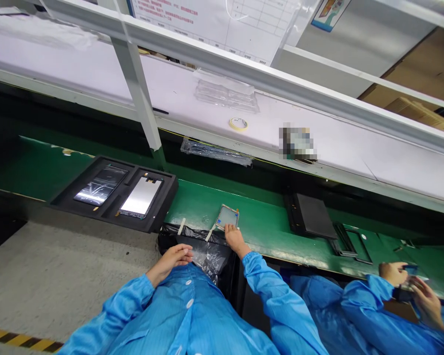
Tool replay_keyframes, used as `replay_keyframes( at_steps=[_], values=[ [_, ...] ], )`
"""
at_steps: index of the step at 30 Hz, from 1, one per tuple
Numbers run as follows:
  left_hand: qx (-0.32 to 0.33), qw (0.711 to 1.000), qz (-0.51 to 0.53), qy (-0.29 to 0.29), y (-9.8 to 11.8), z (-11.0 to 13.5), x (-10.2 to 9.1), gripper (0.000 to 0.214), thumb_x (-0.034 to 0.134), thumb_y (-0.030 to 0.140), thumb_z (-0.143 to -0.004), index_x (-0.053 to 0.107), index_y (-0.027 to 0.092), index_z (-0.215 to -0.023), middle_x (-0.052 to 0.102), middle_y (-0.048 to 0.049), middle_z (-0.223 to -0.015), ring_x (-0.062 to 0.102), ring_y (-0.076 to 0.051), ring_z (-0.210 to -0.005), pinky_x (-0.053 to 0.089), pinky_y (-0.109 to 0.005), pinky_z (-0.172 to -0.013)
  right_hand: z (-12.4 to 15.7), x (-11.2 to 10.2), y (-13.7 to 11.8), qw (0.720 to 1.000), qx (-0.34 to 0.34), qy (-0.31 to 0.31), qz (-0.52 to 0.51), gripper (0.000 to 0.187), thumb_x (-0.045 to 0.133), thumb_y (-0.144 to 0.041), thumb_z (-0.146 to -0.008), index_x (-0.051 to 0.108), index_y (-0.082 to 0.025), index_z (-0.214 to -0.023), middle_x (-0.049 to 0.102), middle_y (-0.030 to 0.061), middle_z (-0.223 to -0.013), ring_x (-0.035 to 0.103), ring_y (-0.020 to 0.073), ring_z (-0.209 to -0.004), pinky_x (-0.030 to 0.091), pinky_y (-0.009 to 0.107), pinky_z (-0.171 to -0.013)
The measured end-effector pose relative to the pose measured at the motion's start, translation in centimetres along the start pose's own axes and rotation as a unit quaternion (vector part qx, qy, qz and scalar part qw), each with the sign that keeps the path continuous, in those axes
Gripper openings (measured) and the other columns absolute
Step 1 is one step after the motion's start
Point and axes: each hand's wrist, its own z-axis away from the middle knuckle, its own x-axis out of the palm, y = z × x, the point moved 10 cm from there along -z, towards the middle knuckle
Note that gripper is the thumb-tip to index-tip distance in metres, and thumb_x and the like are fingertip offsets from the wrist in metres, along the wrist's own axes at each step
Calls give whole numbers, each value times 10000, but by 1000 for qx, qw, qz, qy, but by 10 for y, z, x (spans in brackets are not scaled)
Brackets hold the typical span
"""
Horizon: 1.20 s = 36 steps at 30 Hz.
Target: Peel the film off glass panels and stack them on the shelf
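At the green bench (266, 222), seen from above:

- Two hands belong to the person, both bare, with blue smock sleeves (277, 301) reaching out from the body.
- The right hand (237, 240) is at the bench edge, its fingers on the near edge of one small glass panel (227, 217). I cannot tell whether they are gripping it or only touching it.
- That panel lies flat on the green surface, just beyond the edge of the black plastic bag (192, 236), with small orange marks at its corners.
- The left hand (170, 261) is relaxed and partly open, fingers loosely curled, holding nothing, hovering just off the bench edge near the bag.
- Two narrow white strips (181, 226) lie just left of the panel, at the bag's edge.
- One black foam tray (159, 195) to the left has two compartments, each holding one screen panel (140, 197).
- One flat black case (311, 216) and dark frames (351, 244) lie to the right.
- On the white shelf (329, 138) above are one clear plastic tray (225, 96), one roll of yellow tape (239, 124) and one pixelated, unreadable item (298, 143).
- One clear plastic packet (216, 153) sits at the shelf's front edge.
- A co-worker in the same blue, further right, has two hands (390, 272) around one small dark object (410, 270), too small to identify.
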Motion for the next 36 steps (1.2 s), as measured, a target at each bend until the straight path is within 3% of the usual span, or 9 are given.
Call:
replay_keyframes(
  at_steps=[6, 10, 13, 17, 21, 28, 32, 36],
  values=[
    [-54, 998, 37, -16, -7, -69, 33, 384, 811, 369, -806, 683, 126, -1074, 780, -150, -968, 755, -254, -849, 564, -391, -856, 8, -28, -4, 999, -11, 32, -13, 497, 325, -97, -1007, 500, -51, -1469, 582, 263, -1425, 605, 307, -1237, 518, 439, -1028],
    [-63, 995, 78, 3, -4, -119, 57, 485, 707, 341, -909, 551, 141, -1322, 740, -172, -1101, 757, -242, -895, 566, -417, -925, 24, -32, -12, 999, -14, 44, -28, 476, 330, -143, -1029, 529, -76, -1456, 594, 225, -1436, 591, 294, -1259, 496, 427, -1063],
    [-51, 994, 101, -6, 1, -139, 76, 510, 615, 209, -950, 480, 191, -1441, 732, -136, -1143, 754, -206, -889, 568, -414, -951, 36, -35, -15, 997, -12, 54, -55, 461, 312, -208, -1061, 559, -109, -1437, 624, 203, -1409, 612, 282, -1226, 499, 427, -1057],
    [-40, 992, 116, -22, 0, -147, 89, 497, 571, 74, -910, 554, 176, -1397, 757, -94, -1021, 757, -182, -849, 581, -392, -954, 47, -38, -15, 996, -18, 44, -76, 429, 353, -248, -1068, 583, -136, -1412, 650, 183, -1372, 615, 273, -1223, 493, 403, -1059],
    [-41, 993, 113, 11, -8, -151, 83, 462, 556, 27, -885, 578, 101, -1341, 758, -88, -884, 744, -164, -739, 603, -350, -875, 49, -41, -19, 994, -34, 18, -102, 407, 446, -318, -1053, 576, -165, -1408, 679, 152, -1314, 611, 279, -1206, 509, 384, -1014],
    [-27, 994, 79, 69, -12, -154, 75, 529, 776, 114, -814, 636, 149, -1323, 749, -36, -760, 699, -122, -609, 580, -229, -668, 25, -47, -28, 990, 23, 10, -139, 490, 478, -405, -1040, 540, -129, -1440, 530, 197, -1510, 545, 309, -1314, 463, 426, -1078],
    [-21, 995, 39, 92, -13, -151, 72, 602, 761, 48, -820, 589, 140, -1389, 728, -5, -668, 693, -103, -555, 566, -173, -599, 16, -42, -31, 986, 27, -18, -161, 402, 552, -407, -1009, 642, -144, -1299, 682, 170, -1290, 623, 293, -1199, 516, 405, -988],
    [-27, 995, 5, 101, -17, -152, 72, 592, 688, -15, -865, 548, 121, -1423, 724, 2, -620, 699, -99, -525, 545, -141, -544, 15, -35, -30, 984, 32, -22, -176, 353, 615, -374, -979, 675, -136, -1233, 717, 154, -1214, 651, 289, -1131, 526, 392, -961]
  ],
)
